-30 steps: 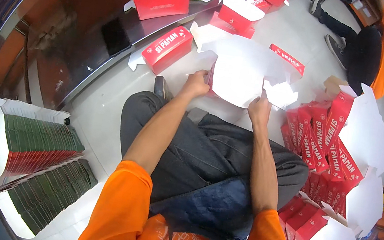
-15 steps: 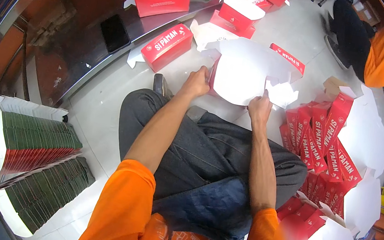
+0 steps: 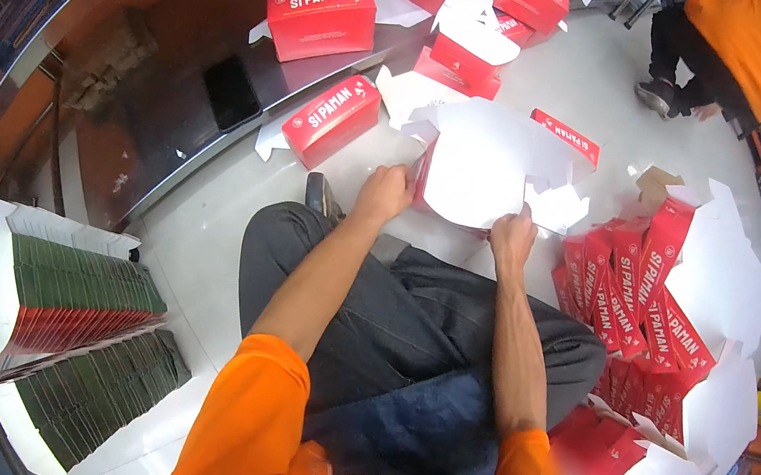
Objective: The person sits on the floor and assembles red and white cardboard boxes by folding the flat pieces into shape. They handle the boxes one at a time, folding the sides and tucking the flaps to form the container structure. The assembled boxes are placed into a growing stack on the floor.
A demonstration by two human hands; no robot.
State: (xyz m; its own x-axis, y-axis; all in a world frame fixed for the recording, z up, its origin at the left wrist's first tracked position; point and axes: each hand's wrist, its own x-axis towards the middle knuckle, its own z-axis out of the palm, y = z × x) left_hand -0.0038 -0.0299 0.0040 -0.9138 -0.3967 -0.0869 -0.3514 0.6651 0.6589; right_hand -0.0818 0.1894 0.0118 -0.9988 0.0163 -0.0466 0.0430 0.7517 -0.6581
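In front of my crossed legs stands a folded paper food box [image 3: 477, 173], its white inside facing up and its red outer wall showing at the left. My left hand [image 3: 386, 191] is closed with bent fingers at the box's near left corner. At the near right corner, the fingers of my right hand [image 3: 511, 236] pinch the box's edge, beside a white side flap [image 3: 555, 206]. The fingertips of both hands are partly hidden. A finished-looking red box [image 3: 332, 121] lies just beyond my left hand.
More red boxes [image 3: 321, 23] sit on and beside a low metal ledge with a black phone [image 3: 230, 94]. Stacked red cartons [image 3: 630, 279] lean at my right. Green-and-red flat carton stacks [image 3: 85, 289] stand at left. Another person in an orange top [image 3: 740, 46] bends at the far right.
My view has tilted slightly, so the scene sits lower. Both hands remain at the box, the left one now a little lower along its side. The other person has shifted left and reaches toward the floor.
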